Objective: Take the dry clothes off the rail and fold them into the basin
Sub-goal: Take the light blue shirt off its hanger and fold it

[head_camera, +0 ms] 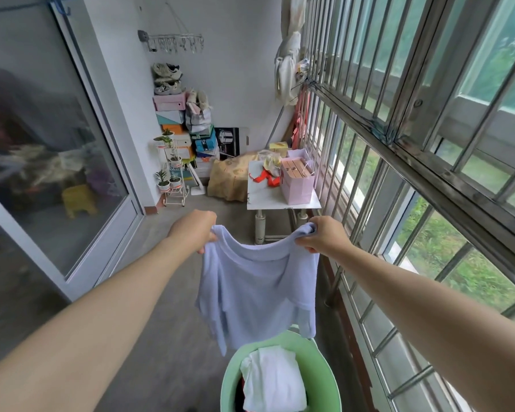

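A pale lilac top (256, 289) hangs spread in front of me, held up by its two shoulders. My left hand (195, 230) grips its left shoulder and my right hand (321, 234) grips its right shoulder. Its hem dangles just above the green basin (324, 367) on the floor at the bottom middle. In the basin lies a folded white garment (274, 379), with something dark red under its left edge. No rail with clothes on it shows in this view.
A barred window (399, 144) runs along the right. A small white table (280, 197) with a pink bag stands ahead, stacked shoe boxes (176, 123) and a plant stand (173, 173) behind it. A glass sliding door (57, 144) lines the left. Bare concrete floor (167, 307) lies between.
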### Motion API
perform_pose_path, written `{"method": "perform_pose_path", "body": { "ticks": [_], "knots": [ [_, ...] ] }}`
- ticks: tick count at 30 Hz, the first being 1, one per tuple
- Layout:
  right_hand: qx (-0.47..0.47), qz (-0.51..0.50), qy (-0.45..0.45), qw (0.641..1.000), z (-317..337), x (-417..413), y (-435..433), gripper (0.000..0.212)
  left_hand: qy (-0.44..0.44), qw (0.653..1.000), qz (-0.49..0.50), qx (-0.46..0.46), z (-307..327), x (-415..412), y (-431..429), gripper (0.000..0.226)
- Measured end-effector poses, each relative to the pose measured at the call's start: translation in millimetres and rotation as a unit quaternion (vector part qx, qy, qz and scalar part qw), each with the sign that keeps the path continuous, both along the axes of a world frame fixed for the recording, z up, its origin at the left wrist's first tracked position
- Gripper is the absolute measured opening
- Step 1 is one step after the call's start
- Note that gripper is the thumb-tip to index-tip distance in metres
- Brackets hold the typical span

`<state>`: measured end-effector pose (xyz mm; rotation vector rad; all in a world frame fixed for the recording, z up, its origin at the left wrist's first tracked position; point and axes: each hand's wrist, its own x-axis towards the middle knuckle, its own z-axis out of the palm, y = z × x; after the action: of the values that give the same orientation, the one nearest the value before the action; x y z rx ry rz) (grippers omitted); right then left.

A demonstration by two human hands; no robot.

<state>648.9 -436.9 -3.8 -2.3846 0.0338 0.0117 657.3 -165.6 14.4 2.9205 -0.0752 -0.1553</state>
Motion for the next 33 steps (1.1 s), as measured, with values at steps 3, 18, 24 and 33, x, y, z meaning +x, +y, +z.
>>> {"method": "perform_pose_path", "body": {
  "ticks": [3,18,24,33],
  "knots": [
    [-0.034,-0.011,-0.008,0.999,0.2,0.0,-1.1,0.014,-0.007,0.995,0.037,-0.093,2.5,5.3,0.6,0.012],
    [0.159,-0.068,0.064,0.983,3.1,0.5,9.8,0.022,0.005,0.852,0.282,-0.441,-11.9,14.4,-9.9,0.010],
    [0.290,-0.108,0.147,0.939,3.8,-1.0,27.0,0.024,0.054,0.713,0.334,-0.614,-13.6,7.2,-34.6,0.011],
    [0.343,-0.019,0.164,0.925,16.7,-10.8,58.3,0.009,0.030,0.811,0.150,-0.565,-12.5,1.4,-65.3,0.021]
  ]
}}
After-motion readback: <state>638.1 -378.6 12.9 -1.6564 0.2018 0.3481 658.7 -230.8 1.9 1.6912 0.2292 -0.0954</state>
